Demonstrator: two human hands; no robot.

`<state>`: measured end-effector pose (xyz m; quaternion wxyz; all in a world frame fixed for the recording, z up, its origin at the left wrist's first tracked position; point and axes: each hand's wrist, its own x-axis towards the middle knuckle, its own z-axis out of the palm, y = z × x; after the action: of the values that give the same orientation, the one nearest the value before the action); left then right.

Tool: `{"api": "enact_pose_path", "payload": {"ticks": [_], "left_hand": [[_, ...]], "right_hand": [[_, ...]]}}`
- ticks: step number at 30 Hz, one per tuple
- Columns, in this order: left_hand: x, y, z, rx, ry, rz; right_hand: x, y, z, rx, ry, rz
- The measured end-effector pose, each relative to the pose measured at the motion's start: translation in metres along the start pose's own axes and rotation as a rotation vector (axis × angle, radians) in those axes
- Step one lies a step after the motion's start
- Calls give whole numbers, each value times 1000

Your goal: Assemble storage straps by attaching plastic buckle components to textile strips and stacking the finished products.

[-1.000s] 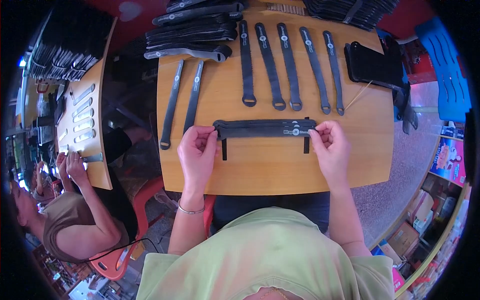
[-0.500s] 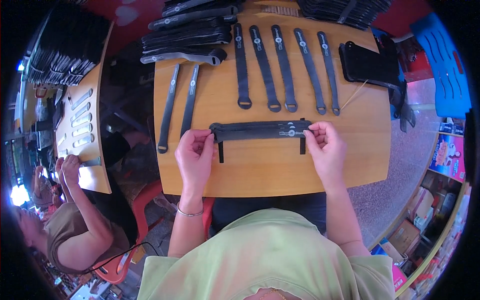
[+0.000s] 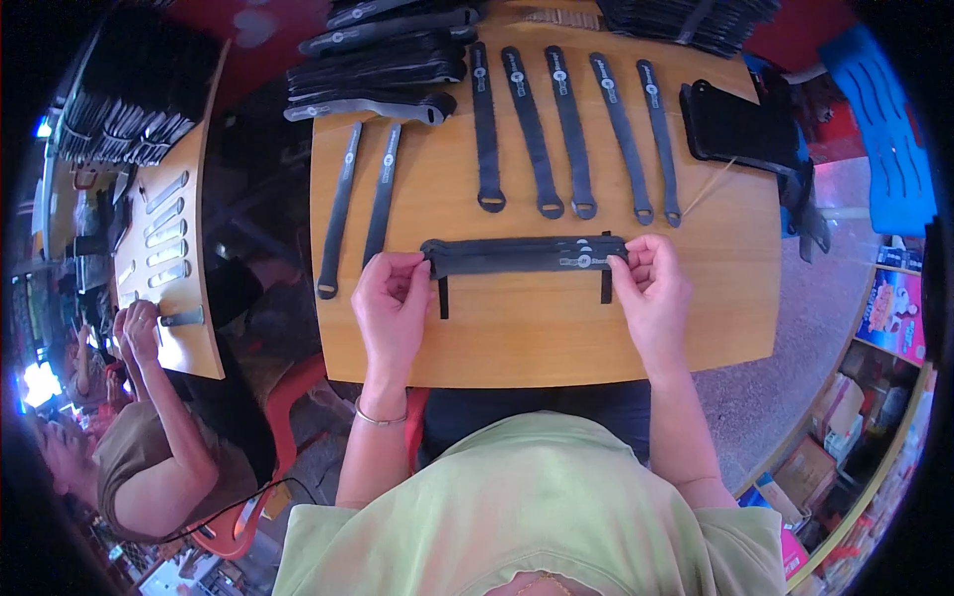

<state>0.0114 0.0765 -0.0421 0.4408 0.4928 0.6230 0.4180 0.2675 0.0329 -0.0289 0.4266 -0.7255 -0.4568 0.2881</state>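
Note:
A short stack of dark grey fabric straps (image 3: 517, 256) lies crosswise near the middle of the wooden table, with pale print near its right end. My left hand (image 3: 391, 306) pinches its left end between thumb and fingers. At the right end, my right hand (image 3: 653, 295) grips it the same way. Two narrow black strips, a left one (image 3: 444, 298) and a right one (image 3: 606, 288), run out from under the stack toward me. Beyond it, several single straps (image 3: 532, 139) with slotted ends lie in a row. Two more straps (image 3: 381, 194) lie to the left.
Piles of dark straps (image 3: 378, 79) fill the far left of the table (image 3: 556, 348); another pile (image 3: 691, 22) stands at the far right. A black pouch-like item (image 3: 740, 124) and a thin stick (image 3: 711, 187) lie at right. Leftward, another person (image 3: 159, 467) works at a second table.
The view has shifted slightly, so the table and straps appear a little to the right and higher. Both hands keep their hold on the strap stack.

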Motion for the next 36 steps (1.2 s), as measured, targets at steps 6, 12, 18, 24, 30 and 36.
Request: {"api": "enact_pose_path", "payload": {"ticks": [6, 12, 18, 24, 30, 36], "left_hand": [[0, 1, 2, -21, -8, 5], [0, 2, 1, -10, 5, -4], [1, 0, 1, -1, 1, 7], [1, 0, 3, -11, -5, 6], [1, -5, 5, 5, 16, 48], [0, -2, 6, 5, 22, 53]], "right_hand": [[0, 4, -1, 3, 13, -5], [0, 1, -1, -9, 7, -10], [0, 3, -1, -13, 17, -11], [1, 2, -2, -18, 14, -24], [2, 0, -3, -44, 3, -2], [2, 1, -4, -45, -19, 21]]}}
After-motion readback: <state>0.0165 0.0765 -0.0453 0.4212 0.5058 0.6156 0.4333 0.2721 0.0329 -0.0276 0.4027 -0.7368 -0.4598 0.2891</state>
